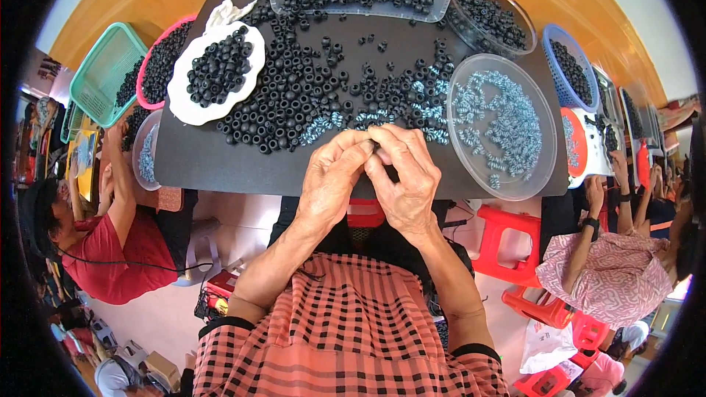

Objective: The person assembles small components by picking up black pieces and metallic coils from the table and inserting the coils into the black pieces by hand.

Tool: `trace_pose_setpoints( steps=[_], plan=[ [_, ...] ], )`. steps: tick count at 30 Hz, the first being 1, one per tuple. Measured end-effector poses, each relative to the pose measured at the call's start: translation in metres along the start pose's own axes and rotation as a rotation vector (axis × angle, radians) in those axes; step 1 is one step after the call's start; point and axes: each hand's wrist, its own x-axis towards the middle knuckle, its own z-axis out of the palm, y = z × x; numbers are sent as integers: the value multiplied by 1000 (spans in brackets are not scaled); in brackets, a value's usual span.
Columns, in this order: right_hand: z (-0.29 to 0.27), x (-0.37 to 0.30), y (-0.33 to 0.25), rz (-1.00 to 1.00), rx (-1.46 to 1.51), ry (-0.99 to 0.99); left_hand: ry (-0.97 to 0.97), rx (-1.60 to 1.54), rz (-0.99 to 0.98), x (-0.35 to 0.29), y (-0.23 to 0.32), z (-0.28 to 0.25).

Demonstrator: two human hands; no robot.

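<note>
Above the table's near edge, my left hand (332, 178) and my right hand (404, 182) meet with fingertips pinched together. Between them is a small black hollow piece (376, 146), mostly hidden by the fingers. Just beyond my hands, many loose black ring-shaped pieces (283, 92) spread over the dark table (193, 158). Small blue coiled pieces like springs (321, 126) lie along the near side of that pile. More blue coils fill part of a clear round tray (545, 165) right of my right hand.
A scalloped white plate (180, 95) bears black pieces at left. A clear bin (441, 4) and a round clear container (523, 45) stand at the back. Co-workers sit at left (125, 250) and right (610, 272). Red stools (507, 246) stand at lower right.
</note>
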Motion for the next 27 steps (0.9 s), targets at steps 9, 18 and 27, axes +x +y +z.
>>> trace_pose_setpoints(
  steps=[9, 18, 27],
  plan=[
    [-5, 5, -7, 56, 39, -53, -76, -41, 34, 0, 0, -5],
    [-11, 14, 3, -53, -39, -181, -75, -55, 30, 2, -3, -8],
    [-8, 15, 12, -166, -71, -164, -16, -72, 1, 4, -3, -7]
  ],
)
